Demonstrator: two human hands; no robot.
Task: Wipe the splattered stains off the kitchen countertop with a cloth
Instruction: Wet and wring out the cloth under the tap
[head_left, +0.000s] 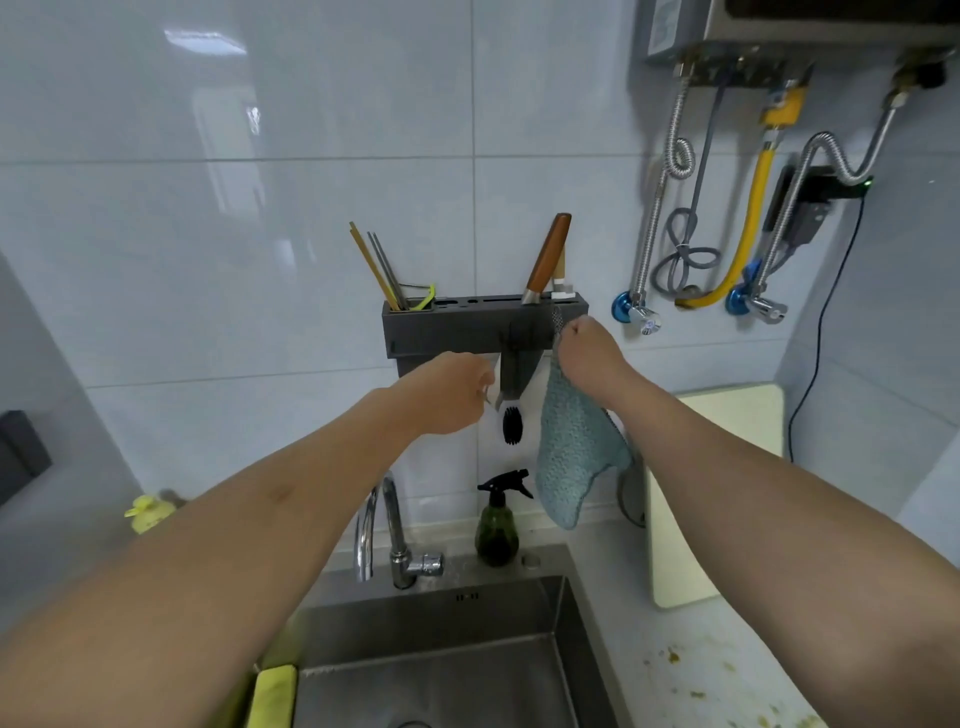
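Partly hidden behind the right forearm, a teal cloth (571, 447) of knobbly, woven texture is seen hanging against the tiled wall, its upper corner gathered in the right hand (589, 345) at the right end of a dark grey wall rack (447, 327). The fingers of that hand are curled round the cloth's top, though the fingertips themselves are turned away and cannot be made out. The left hand (457, 389) is held just under the rack's lower edge, its fingers bent inward near a small pale object; whether that object is actually pinched cannot be told. A black bristled brush head (511, 424) is suspended below the rack's middle, between the two hands.

From the rack's top, slim chopsticks (376, 267) and a brown wooden knife handle (548, 254) are seen projecting; the blade is concealed inside. Below, a curved chrome faucet (387, 535) and a dark green spray bottle (497, 527) are set at the back edge of a brushed steel sink (447, 654), whose basin is cut off by the frame's lower edge. On the pale countertop (691, 654) at the sink's right edge, yellowish-green splattered stains (675, 656) are scattered. A cream cutting board (727, 499) with rounded corners is propped at the counter's back right corner, partly covered by the right arm.
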